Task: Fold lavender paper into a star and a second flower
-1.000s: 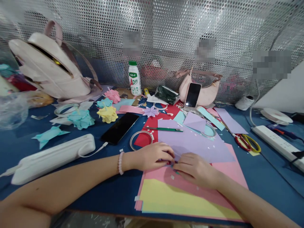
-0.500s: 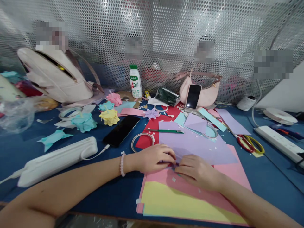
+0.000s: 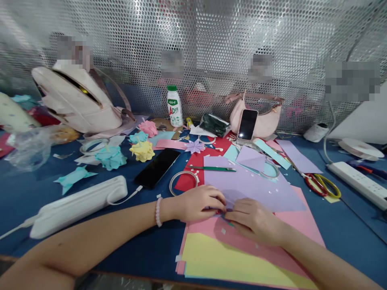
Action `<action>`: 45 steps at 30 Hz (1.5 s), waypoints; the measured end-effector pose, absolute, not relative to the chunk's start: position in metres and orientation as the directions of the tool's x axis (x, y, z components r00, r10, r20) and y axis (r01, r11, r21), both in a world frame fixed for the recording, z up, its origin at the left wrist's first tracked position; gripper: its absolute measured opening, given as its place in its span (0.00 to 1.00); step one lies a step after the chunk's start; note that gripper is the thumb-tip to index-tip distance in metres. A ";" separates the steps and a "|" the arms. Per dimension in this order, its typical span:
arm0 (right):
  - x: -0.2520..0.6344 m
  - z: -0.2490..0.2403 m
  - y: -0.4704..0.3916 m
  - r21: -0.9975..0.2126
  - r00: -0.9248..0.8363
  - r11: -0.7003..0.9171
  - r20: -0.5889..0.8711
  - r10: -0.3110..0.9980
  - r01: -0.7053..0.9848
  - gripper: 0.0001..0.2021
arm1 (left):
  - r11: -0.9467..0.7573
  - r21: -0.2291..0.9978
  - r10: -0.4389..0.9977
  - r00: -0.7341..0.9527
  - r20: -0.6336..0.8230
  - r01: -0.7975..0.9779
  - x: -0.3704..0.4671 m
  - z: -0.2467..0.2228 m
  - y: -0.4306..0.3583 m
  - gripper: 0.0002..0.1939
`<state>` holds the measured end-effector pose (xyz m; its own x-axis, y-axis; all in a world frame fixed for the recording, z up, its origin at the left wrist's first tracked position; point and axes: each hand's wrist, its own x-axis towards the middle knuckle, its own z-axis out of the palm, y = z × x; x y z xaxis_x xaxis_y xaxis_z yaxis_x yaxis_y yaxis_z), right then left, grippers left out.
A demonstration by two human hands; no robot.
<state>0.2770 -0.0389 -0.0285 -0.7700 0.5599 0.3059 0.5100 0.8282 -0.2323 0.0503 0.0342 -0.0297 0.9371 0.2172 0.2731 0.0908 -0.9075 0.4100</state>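
Observation:
My left hand, with a beaded bracelet at the wrist, rests over stacked coloured paper, its fingers curled and closed. Close against it on the right is my right hand, also with bent, closed fingers. Something small between the fingertips is mostly hidden; bits of red and teal show there. Beneath the hands lie a purple sheet, a pink sheet and a yellow sheet. A green-handled craft knife lies on the purple sheet. A roll of tape sits beyond my left hand.
Left are a white power bank, a black phone and folded paper pieces. A bottle and pink handbag stand at the back. Scissors and a power strip lie right; a perforated metal screen rises behind.
The whole view has shifted slightly, so things appear a little further right and lower. Both hands keep nearly the same pose, close together over the paper.

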 end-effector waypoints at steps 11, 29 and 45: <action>0.279 -0.030 -0.037 -0.215 -0.712 0.726 0.152 0.685 0.653 0.12 | -0.981 0.185 0.128 0.909 0.396 0.057 0.046 -0.035 0.033 0.10; 0.282 -0.032 -0.036 -0.235 -0.642 0.675 0.208 0.738 0.700 0.15 | -0.961 0.255 0.198 0.904 0.380 0.103 0.048 -0.035 0.033 0.14; 0.288 -0.021 -0.034 -0.418 -0.548 0.522 0.066 0.834 0.744 0.21 | -0.970 0.227 0.172 0.902 0.396 0.086 0.048 -0.039 0.033 0.14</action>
